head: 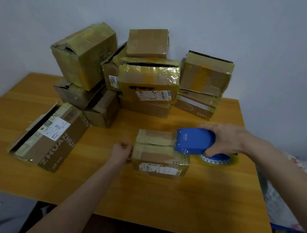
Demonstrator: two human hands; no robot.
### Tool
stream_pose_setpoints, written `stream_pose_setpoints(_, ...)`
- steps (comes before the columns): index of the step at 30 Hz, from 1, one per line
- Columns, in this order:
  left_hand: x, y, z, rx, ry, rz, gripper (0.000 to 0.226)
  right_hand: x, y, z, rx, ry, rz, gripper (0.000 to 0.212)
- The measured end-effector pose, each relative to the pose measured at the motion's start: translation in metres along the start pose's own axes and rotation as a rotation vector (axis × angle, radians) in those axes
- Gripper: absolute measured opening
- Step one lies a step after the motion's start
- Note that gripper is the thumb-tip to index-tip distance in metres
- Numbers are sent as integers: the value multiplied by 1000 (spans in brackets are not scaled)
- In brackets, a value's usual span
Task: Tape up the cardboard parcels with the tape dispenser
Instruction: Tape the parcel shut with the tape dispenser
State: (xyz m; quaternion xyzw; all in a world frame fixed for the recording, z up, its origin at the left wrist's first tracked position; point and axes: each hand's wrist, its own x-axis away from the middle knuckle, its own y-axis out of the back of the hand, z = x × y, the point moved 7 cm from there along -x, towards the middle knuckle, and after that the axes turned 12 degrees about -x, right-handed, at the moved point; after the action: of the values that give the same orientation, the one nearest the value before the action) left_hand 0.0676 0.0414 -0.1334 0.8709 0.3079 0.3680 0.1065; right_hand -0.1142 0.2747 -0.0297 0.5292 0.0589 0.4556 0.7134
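Right hand [223, 138] grips the blue tape dispenser [194, 140] on the small parcel's [160, 154] right top edge; left hand [122, 151], fingers curled, steadies its left side on the worktop [139, 192].

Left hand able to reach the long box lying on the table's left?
Probably yes: the left hand grips the small box at its left side, and only bare table lies between it and the long box. It must let go first.

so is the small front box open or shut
Shut: top flaps of the box lie flat and meet at a middle seam, with the dispenser at its right end. Fresh tape on the seam: cannot tell.
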Motion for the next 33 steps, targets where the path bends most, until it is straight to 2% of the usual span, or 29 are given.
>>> stream_pose_setpoints(1,1,1,2,-46,2,-4,49,2,-1,0,9,1,-5,69)
stream_pose_setpoints(2,3,9,-1,-164,-61,-82,58,3,-2,-1,10,1,-9,70)
stream_pose_setpoints(3,7,19,-14,-333,-208,-223,61,4,-3,-3,2,-3,-13,72)
stream_pose_setpoints(4,19,23,-33,-485,-427,-364,60,5,-4,-4,-11,-5,-14,73)
stream_pose_setpoints(5,34,15,-52,-606,-663,-407,62,5,-5,-5,-22,-3,-12,73)
stream_pose_setpoints(6,46,-4,-63,-756,-836,-324,75,4,-4,-4,-30,6,-12,73)
stream_pose_setpoints(7,53,-30,-66,-943,-933,-197,94,3,-4,-3,-34,17,-12,74)
stream_pose_setpoints(8,55,-52,-61,-1157,-976,-112,108,2,-4,-1,-38,29,-8,76)
stream_pose_setpoints(10,50,-75,-48,-1456,-1010,-99,111,3,-6,0,-63,48,6,85)
stream_pose_setpoints(12,41,-75,-44,-1509,-1000,-146,98,7,-10,-5,-98,65,-6,90)
stream_pose_setpoints(14,39,-73,-44,-1511,-1001,-157,92,12,-15,-12,-144,96,-45,82)
stream_pose_setpoints(22,40,-70,-42,-1560,-984,-155,90,32,-26,-24,-347,147,-32,60)
stream_pose_setpoints(29,42,-68,-47,-1552,-1026,-183,80,67,-21,-91,-332,-19,20,71)
stream_pose_setpoints(33,41,-69,-46,-1561,-1039,-177,79,54,-35,-85,-163,-72,69,79)
